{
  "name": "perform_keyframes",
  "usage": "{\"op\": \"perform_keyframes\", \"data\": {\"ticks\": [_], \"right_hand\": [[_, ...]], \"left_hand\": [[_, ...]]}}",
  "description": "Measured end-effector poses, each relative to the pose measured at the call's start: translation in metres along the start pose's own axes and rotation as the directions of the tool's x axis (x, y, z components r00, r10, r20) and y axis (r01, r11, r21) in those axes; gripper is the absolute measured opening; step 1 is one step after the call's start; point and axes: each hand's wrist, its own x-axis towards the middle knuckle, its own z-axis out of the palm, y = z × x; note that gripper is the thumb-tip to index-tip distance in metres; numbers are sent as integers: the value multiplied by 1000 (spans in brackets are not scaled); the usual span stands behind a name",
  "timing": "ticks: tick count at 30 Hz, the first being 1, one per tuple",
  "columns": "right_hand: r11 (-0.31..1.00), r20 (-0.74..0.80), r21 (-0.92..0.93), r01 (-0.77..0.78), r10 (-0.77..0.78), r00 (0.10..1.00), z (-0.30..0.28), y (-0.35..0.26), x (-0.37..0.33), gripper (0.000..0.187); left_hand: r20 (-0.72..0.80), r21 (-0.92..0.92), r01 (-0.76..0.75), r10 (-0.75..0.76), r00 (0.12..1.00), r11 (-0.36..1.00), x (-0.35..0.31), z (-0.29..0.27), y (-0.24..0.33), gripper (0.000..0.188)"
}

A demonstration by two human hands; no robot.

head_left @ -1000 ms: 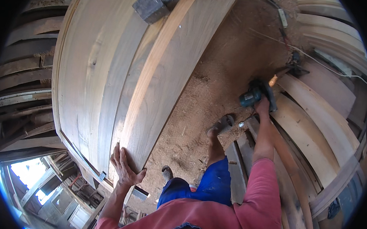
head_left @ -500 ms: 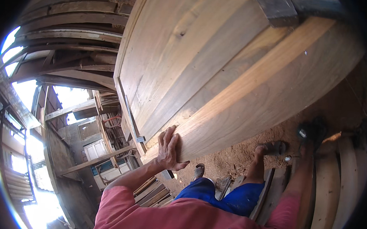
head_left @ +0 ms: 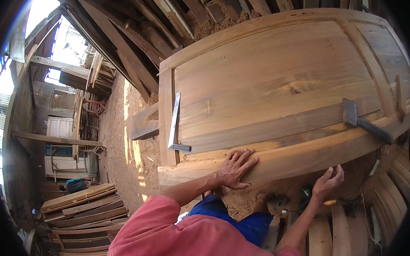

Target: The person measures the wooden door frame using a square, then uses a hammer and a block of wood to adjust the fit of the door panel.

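Observation:
In front of me lies a large wooden panel door (head_left: pixel 263 62) with a raised frame around its panels. My left hand (head_left: pixel 235 168) rests palm down on the near rail (head_left: pixel 300 152), its fingers stretched out. Just off the rail's outer edge, to the right, my right hand (head_left: pixel 327 182) is raised with its fingers apart and nothing visible in them. A try square (head_left: pixel 174 122) with a metal blade lies across the left end of the panel. A hammer (head_left: pixel 350 114) with a blocky head and dark handle lies over the near rail at the right.
A slim wooden piece (head_left: pixel 400 95) stands against the door's right part. Under its left end a thick beam (head_left: pixel 145 123) sticks out. Planks (head_left: pixel 140 43) lean beyond the door, and stacked boards (head_left: pixel 85 205) lie at lower left. More boards (head_left: pixel 340 234) sit by my right arm.
My view has swung, so more of the door and the whole try square show. My left hand is farther along the near rail from its left end. My right hand now shows near its edge.

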Motion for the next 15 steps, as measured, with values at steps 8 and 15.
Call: {"op": "perform_keyframes", "data": {"ticks": [8,15], "right_hand": [[974,344,-135,182,-126,930,38,-186,-93,48],[906,231,-419,52,51,972,61,-228,-163,52]], "left_hand": [[-243,-206,-201,149,958,958,-15,11,-17,100],[-260,-271,-248,178,949,930,-77,10,-78,88]]}}
